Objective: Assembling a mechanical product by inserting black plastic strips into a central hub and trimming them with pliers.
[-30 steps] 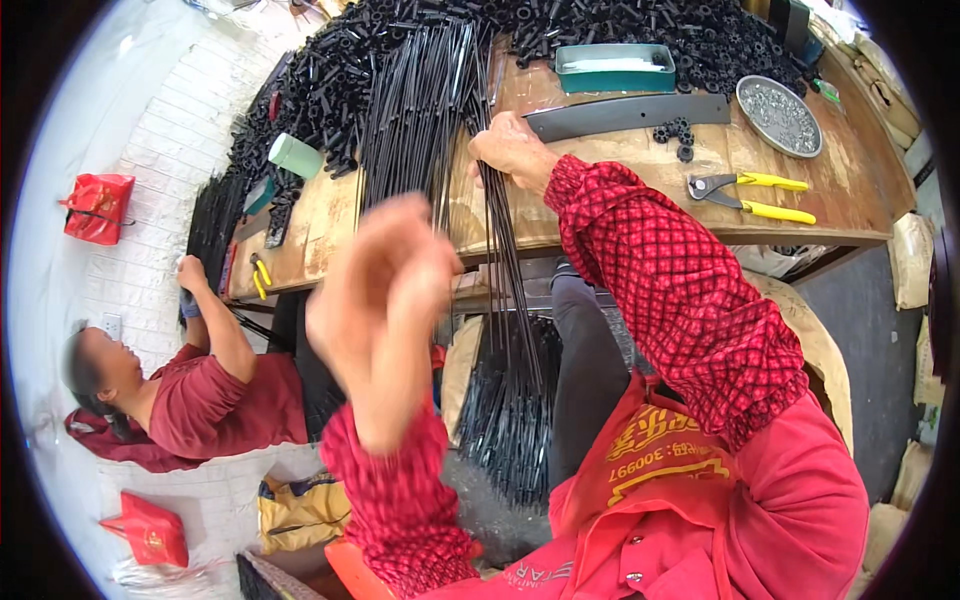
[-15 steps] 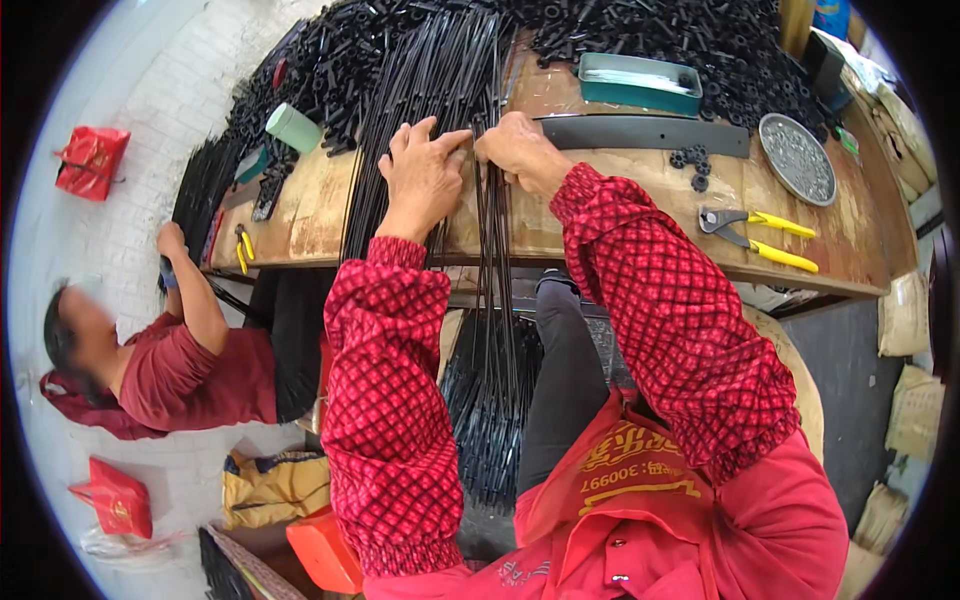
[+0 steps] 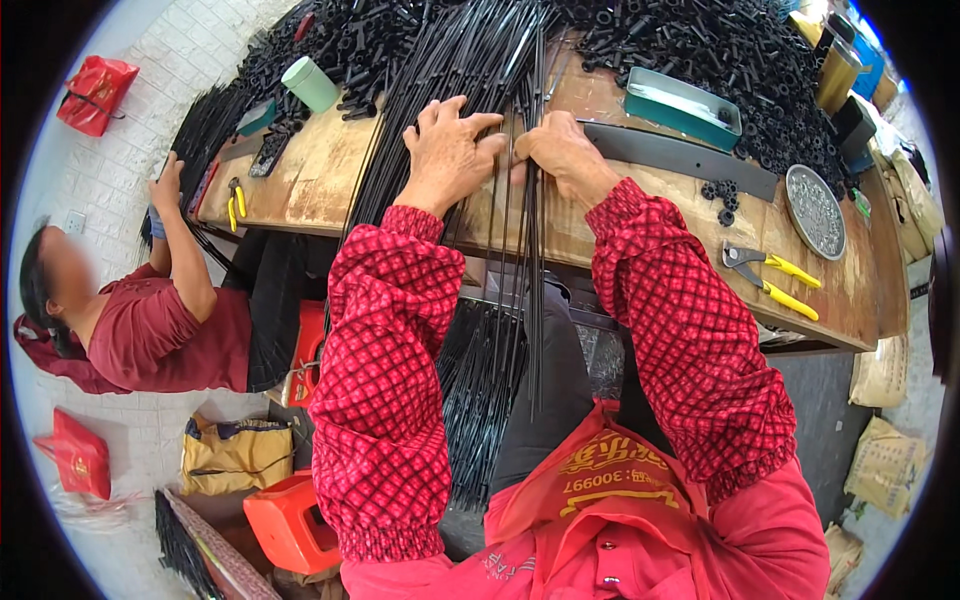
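A thick bundle of long, thin black cables [image 3: 470,60] lies across the wooden table [image 3: 300,195] and over its front edge. My left hand [image 3: 447,150] rests on the bundle, its fingers spread. Just right of it, my right hand [image 3: 568,158] has its fingertips pinched around a few cables [image 3: 533,260] at the bundle's right side. These hang past the table edge toward my lap. Below the table, many more cable ends [image 3: 475,400] hang in a dense cluster. Part of the right fingertips' grip is hidden.
Small black tubular parts [image 3: 670,60] heap along the back. On the right are a teal tray [image 3: 683,108], a dark flat bar [image 3: 690,162], yellow-handled cutters [image 3: 770,275] and a round dish of small metal pieces [image 3: 816,212]. A co-worker [image 3: 150,330] sits at left.
The view has shifted, so the table sits differently in it. A wider gap shows between my hands, and my left thumb stands farther from the right fingertips. The co-worker's hand has risen.
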